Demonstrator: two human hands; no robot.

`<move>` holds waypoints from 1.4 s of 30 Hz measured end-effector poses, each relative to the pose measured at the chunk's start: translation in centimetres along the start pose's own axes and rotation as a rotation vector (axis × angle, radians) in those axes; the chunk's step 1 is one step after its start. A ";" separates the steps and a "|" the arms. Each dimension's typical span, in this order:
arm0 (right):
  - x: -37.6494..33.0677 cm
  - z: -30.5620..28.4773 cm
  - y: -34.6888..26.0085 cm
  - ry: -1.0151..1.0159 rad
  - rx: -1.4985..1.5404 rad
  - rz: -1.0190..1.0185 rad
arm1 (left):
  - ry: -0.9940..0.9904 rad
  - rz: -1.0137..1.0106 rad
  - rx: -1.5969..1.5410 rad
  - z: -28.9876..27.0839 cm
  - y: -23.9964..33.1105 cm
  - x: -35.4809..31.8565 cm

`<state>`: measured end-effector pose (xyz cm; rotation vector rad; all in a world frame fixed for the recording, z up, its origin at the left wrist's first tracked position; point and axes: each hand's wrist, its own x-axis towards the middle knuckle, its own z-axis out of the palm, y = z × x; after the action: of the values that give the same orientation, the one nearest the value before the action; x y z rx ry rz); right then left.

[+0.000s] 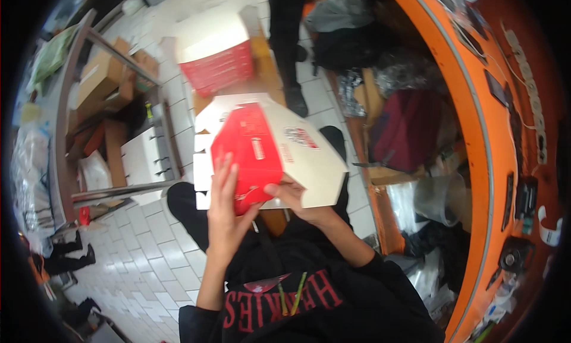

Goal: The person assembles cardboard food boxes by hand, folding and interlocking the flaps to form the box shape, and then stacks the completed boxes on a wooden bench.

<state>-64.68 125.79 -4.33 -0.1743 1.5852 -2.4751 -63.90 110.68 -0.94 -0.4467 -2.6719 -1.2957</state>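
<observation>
A red and cream cardboard carton (256, 147), partly flattened with its flaps spread, rests above my lap between both hands. Fingers of my left hand (225, 200) press on the red panel's lower left, with the thumb at its bottom edge. My right hand (300, 201) grips the lower edge, its thumb on top near the red panel and its other fingers mostly hidden underneath. Just beyond it stands a second red and white carton (217, 66), slightly blurred. White slotted flaps stick out along the left side of the held carton.
On the left, a metal-framed rack (89, 111) holds brown cardboard boxes (101, 75). An orange-edged counter (476, 164) curves along the right, with bags and a maroon backpack (405, 132) beneath it. Another person's dark-clothed leg (289, 52) stands ahead on the tiled floor (143, 248).
</observation>
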 end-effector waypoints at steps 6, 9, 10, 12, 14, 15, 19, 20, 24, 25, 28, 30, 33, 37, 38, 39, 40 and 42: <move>0.4 0.1 2.3 -0.053 -0.728 0.024 | -0.031 0.003 0.044 -4.3 -1.6 -2.7; 0.9 -0.4 2.1 0.014 -0.407 0.031 | -0.024 0.079 0.053 -3.7 -1.2 -1.4; 1.5 -3.8 4.9 0.060 -0.474 -0.030 | -0.002 0.148 0.089 -3.8 -1.0 -0.9; 2.1 -3.2 3.0 -0.020 -0.509 -0.089 | -0.066 0.090 0.239 -5.2 0.0 -2.0; 2.2 -2.3 2.2 -0.135 -0.668 -0.053 | -0.050 0.044 0.299 -5.5 -0.1 -3.7; 2.0 -1.6 2.7 -0.133 -0.577 -0.039 | -0.029 0.016 0.210 -5.7 -0.1 -4.3; 1.0 0.0 4.9 -0.069 -0.404 -0.064 | 0.016 0.026 0.034 -5.3 -0.8 -5.1; 0.9 -0.7 5.4 -0.061 -0.368 -0.059 | 0.039 0.070 0.037 -4.8 -0.9 -4.6; 1.4 -0.1 4.4 -0.290 0.248 0.031 | 0.066 0.108 -0.025 -3.6 -0.9 -2.4; 1.4 0.7 5.2 -0.155 0.252 0.060 | 0.118 0.152 -0.008 -3.3 -1.4 -2.4; 2.9 2.5 4.8 -0.266 0.404 0.181 | 0.140 0.108 -0.029 -4.0 -2.2 -2.8; 3.4 2.5 5.3 -0.284 0.426 0.180 | 0.130 -0.012 -0.130 -3.6 -1.8 -2.8; 3.1 -0.1 6.8 -0.189 0.337 0.113 | 0.180 -0.095 -0.212 -2.6 -1.0 -2.2; 1.9 1.4 5.2 -0.061 0.227 0.176 | 0.145 -0.172 -0.284 -2.0 -0.7 -2.0; 1.8 1.8 4.7 -0.052 0.228 0.174 | 0.132 -0.196 -0.280 -2.2 -0.5 -1.9; 1.8 2.0 4.3 -0.050 0.164 0.216 | 0.120 -0.219 -0.278 -2.4 -0.4 -1.9; 1.9 2.2 3.5 -0.030 0.098 0.248 | 0.096 -0.207 -0.288 -2.4 -0.7 -1.6; 1.5 5.1 -0.8 0.073 -0.325 0.112 | 0.021 -0.267 -0.276 -2.8 -1.6 -1.4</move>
<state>-65.16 121.27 -1.44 -0.0400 1.9626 -2.1516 -63.09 107.27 -0.76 -0.1037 -2.6120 -1.7434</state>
